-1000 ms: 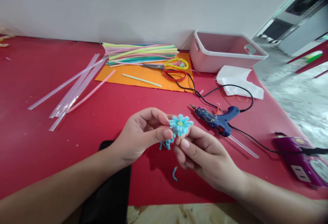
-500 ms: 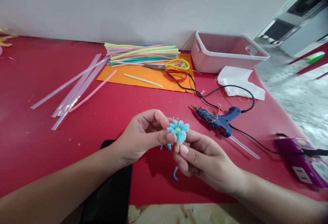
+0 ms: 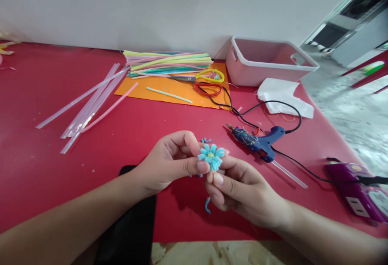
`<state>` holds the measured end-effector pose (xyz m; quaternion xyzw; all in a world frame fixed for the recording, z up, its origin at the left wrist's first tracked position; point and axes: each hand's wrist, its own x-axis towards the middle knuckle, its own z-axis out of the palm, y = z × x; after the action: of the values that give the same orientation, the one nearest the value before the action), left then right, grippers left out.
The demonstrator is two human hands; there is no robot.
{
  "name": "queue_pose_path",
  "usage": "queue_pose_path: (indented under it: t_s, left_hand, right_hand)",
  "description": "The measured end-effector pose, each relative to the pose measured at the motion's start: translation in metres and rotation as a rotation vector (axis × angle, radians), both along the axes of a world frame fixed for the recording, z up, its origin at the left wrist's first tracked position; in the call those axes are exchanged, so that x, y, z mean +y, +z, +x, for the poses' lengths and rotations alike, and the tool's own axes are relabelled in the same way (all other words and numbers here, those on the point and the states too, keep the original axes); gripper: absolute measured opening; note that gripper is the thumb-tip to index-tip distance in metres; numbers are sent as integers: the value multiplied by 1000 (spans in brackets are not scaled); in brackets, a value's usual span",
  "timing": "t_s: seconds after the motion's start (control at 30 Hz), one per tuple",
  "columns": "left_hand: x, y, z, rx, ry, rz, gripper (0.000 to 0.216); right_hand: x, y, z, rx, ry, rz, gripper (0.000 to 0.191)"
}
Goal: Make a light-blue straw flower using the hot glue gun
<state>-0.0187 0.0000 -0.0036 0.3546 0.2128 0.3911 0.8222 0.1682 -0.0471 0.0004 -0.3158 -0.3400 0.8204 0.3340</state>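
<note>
A small light-blue flower (image 3: 211, 156) with a yellow centre, made of cut straw strips, is pinched between both hands above the red table (image 3: 45, 168). My left hand (image 3: 169, 162) grips its left side with thumb and fingers closed. From the right and below, my right hand (image 3: 239, 188) pinches it too. A curled blue straw scrap (image 3: 207, 205) lies on the table under the hands, and another small scrap (image 3: 206, 140) sits just behind the flower.
A blue glue gun (image 3: 257, 141) with a black cord lies right of the hands. Behind are an orange sheet (image 3: 169, 89), coloured straws (image 3: 169, 62), scissors (image 3: 200, 77), clear glue sticks (image 3: 91, 103), a white tub (image 3: 266, 61), a white cloth (image 3: 283, 95), a purple power strip (image 3: 354, 190) and a black phone (image 3: 130, 228).
The flower has been turned and lowered slightly between the fingers; its trailing blue strands are now mostly hidden behind my left thumb. Both hands stayed in place.
</note>
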Motion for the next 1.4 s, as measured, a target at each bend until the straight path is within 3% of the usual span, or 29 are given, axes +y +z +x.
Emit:
queue_pose_path:
  t_s: [0.23, 0.47, 0.7, 0.97, 1.4]
  left_hand:
    - [0, 0, 0, -13, -20, 7, 33]
    - [0, 2, 2, 3, 46, -4, 31]
    - [-1, 0, 5, -7, 42, 48, 27]
    - [-1, 5, 7, -24, 29, 81, 28]
    - [-1, 6, 7, -7, 41, 105, 29]
  right_hand:
    - [2, 2, -3, 59, -14, -24, 23]
    - [-2, 4, 0, -148, -269, 242, 13]
    - [2, 3, -4, -50, -277, 139, 19]
    - [3, 5, -8, -160, -294, 81, 30]
    - [2, 5, -8, -179, -298, 59, 31]
